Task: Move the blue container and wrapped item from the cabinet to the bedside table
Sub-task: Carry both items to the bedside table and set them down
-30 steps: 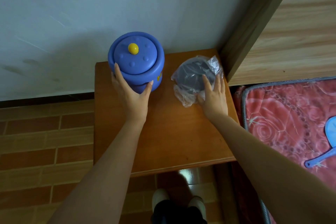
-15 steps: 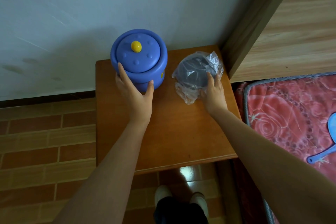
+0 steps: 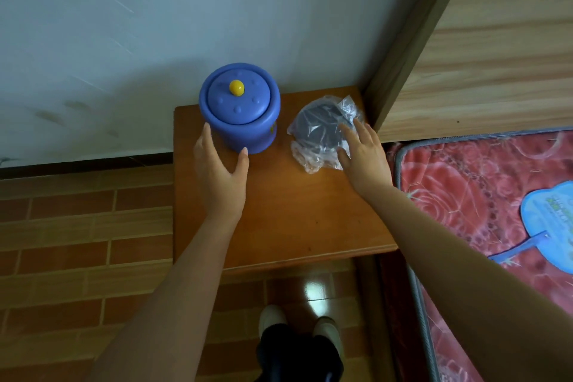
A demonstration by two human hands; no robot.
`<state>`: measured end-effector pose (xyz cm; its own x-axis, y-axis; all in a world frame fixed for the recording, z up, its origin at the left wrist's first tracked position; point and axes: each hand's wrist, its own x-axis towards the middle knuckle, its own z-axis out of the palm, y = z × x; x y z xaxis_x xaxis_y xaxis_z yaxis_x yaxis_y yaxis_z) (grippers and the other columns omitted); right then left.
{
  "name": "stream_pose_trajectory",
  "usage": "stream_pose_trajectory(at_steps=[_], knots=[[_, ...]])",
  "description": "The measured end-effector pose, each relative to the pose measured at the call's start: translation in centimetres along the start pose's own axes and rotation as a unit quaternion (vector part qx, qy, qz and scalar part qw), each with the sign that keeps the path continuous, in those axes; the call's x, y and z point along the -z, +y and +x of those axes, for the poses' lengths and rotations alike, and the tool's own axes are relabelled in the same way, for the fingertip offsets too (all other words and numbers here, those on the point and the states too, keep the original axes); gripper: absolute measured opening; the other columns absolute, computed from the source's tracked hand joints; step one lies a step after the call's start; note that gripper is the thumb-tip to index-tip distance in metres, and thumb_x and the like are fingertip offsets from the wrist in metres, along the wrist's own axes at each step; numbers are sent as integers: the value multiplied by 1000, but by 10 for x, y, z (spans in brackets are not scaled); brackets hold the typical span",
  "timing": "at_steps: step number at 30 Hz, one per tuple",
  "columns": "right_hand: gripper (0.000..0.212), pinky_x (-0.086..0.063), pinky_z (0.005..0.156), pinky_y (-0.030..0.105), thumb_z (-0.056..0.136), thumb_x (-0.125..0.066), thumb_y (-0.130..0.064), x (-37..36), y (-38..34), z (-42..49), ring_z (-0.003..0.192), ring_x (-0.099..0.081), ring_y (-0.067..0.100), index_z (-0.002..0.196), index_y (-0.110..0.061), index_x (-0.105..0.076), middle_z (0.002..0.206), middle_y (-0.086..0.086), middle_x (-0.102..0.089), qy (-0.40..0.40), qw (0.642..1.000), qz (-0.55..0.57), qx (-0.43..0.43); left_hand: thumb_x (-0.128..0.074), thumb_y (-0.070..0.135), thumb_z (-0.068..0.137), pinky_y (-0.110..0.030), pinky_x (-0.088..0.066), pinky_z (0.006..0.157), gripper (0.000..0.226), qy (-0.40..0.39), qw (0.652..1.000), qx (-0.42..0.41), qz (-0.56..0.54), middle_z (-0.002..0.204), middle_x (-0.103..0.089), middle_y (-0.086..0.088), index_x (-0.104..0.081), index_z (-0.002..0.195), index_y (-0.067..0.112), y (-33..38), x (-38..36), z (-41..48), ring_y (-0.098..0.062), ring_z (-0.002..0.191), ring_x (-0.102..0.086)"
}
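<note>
**Q:** What is nearest you?

**A:** My two forearms, reaching over a small wooden bench (image 3: 279,211) beside the bed (image 3: 483,183).

**Q:** And your hands?

**A:** My left hand (image 3: 221,175) has its fingers spread, cupped just beside the blue container (image 3: 240,112). My right hand (image 3: 364,150) lies loosely spread on the wrapped item (image 3: 322,129), gripping nothing.

**Q:** Where do they sit?

**A:** Both rest at the bench's far edge, near the wall (image 3: 155,25). I judge the move essentially done; only withdrawing remains.

- One blue container (image 3: 240,110), just beyond the left hand (image 3: 220,175).
- One wrapped item (image 3: 322,130), under the right hand (image 3: 361,153) fingertips.
- One bedside table (image 3: 294,220) beneath both hands.
- One blue fan (image 3: 548,223), right of the right hand.
</note>
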<state>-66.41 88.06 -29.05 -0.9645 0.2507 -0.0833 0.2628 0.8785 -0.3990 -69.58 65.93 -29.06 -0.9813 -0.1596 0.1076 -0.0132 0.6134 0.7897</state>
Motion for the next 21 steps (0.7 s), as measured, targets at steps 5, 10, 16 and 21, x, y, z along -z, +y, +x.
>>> stream_pose_trajectory(at_steps=[5,10,16,21], knots=[[37,-33,105,51,91,-53,-12,69,-24,-21,130,-36,39,128,-8,-50,136,21,-48,78,993,-10,93,-60,24,87,-22,-33,94,45,-45,994,-87,53,128,-54,-11,-49,128,9,47,57,-2,-22,120,-47],[34,-40,98,49,88,-55,-12,154,-50,-49,120,-47,40,122,-5,-54,125,21,-57,139,975,-29,169,-60,23,85,-38,-42,90,36,-63,964,-209,154,114,-61,-14,-57,117,7,111,129,-7,-30,107,-53],[35,-40,98,47,85,-60,-9,238,-81,-106,119,-49,37,120,-6,-56,124,19,-58,146,961,8,235,-38,44,81,-40,-42,92,54,-84,934,-238,255,114,-63,-12,-58,116,7,175,219,-40,-32,107,-56],[42,-43,95,49,82,-43,-23,267,-120,-149,113,-53,40,118,-5,-57,121,21,-60,120,946,19,300,-36,44,82,-44,-40,97,55,-60,916,-246,311,117,-62,-13,-59,116,8,206,280,-80,-32,114,-53]])
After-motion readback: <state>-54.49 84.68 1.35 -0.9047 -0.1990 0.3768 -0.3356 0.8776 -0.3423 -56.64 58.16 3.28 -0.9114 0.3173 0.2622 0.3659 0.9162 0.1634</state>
